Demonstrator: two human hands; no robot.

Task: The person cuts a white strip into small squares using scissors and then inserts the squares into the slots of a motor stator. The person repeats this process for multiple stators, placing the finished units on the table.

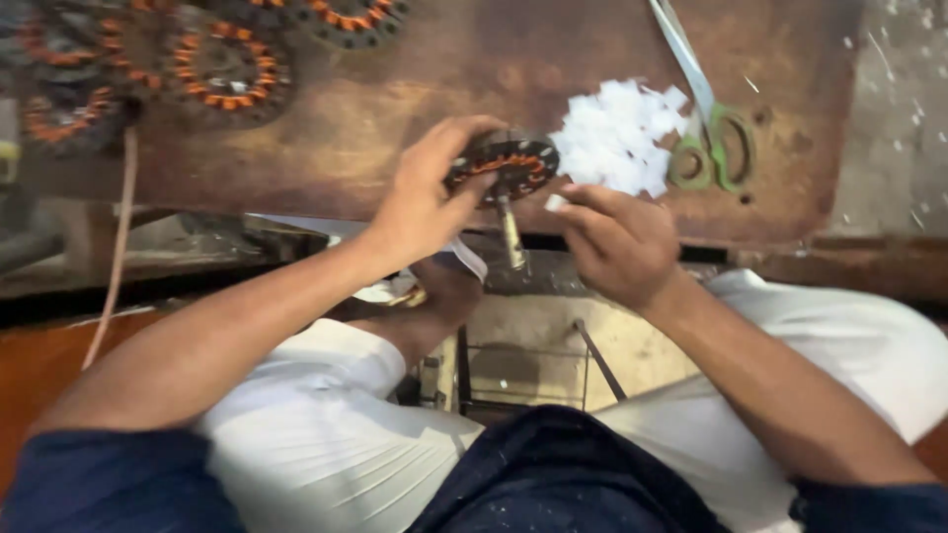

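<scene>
to do this well, keep the stator (pixel 504 164) still and push each white slip in straight, one slot at a time.

near the front edge of the table (pixel 395 118), the left hand (pixel 425 197) is curled around the stator and holds it up on its shaft. the right hand (pixel 617 242) is nearly closed, pinching a small white slip (pixel 556 202) just beside the stator.

farther back lies a pile of slips (pixel 617 133), then green scissors (pixel 711 128). more stators (pixel 227 69) sit at the far left corner.
</scene>
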